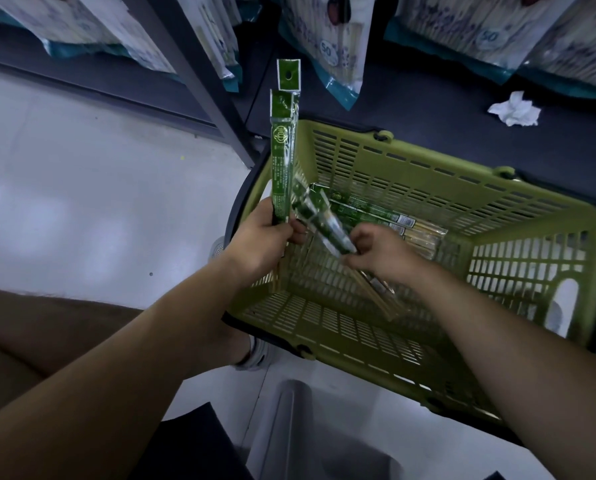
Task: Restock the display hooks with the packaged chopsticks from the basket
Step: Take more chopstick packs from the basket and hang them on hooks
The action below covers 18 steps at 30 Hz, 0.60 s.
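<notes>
The left hand [265, 237] grips upright green plastic chopstick packets [283, 157]. Just beside it, the right hand [376, 254] pinches another tilted green packet [319, 220] above the olive slatted plastic basket [410, 351], where more packets [390, 220] lie beyond the right hand.

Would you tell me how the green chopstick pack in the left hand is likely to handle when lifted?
The chopstick pack stands straight above the left hand, gripped only near its bottom, so it is probably stiff and light. Its glossy film looks somewhat slippery. The thin hang tab would likely flex.
</notes>
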Each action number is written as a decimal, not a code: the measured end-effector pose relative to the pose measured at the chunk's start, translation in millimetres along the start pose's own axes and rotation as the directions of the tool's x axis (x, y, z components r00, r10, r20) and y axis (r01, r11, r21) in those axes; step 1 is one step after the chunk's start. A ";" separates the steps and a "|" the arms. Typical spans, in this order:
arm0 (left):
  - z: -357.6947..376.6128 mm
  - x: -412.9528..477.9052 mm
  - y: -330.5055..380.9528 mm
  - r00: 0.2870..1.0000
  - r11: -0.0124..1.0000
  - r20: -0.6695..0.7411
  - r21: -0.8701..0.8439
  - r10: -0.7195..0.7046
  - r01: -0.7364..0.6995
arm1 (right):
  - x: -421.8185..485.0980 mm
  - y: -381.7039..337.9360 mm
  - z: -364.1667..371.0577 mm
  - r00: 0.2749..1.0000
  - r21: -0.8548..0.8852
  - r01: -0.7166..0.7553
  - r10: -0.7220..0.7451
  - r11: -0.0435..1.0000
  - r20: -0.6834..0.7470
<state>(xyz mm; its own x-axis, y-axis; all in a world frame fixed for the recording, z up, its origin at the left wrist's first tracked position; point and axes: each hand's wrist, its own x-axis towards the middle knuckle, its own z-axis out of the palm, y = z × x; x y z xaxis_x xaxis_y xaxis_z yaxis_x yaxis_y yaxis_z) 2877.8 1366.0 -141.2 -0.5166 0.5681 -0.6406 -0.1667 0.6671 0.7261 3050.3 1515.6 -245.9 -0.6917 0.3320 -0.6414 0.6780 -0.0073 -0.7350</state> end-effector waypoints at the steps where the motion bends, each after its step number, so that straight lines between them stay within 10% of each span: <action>1: 1.8 0.5 -0.7 1.000 1.000 0.008 -0.009 -0.022 0.022 | -1.6 -12.3 -4.9 1.000 0.099 0.023 -0.021 0.995 -0.022; 7: 10.0 -5.4 -6.9 0.960 0.992 0.275 0.123 -0.052 0.018 | -6.8 -65.8 3.7 0.995 0.421 0.092 -0.071 0.902 -0.066; 18: 19.0 -6.7 -22.1 0.965 0.996 0.257 -0.083 0.048 -0.028 | -6.4 -66.7 10.4 0.998 0.415 0.066 -0.052 0.907 -0.044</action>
<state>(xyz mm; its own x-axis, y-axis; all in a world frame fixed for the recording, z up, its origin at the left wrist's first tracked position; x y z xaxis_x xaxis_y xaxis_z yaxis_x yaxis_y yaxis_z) 2900.9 1356.7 -157.7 -0.2911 0.7043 -0.6474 -0.2212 0.6089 0.7618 3007.0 1504.1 -195.0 -0.7144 0.3730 -0.5920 0.4666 -0.3765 -0.8004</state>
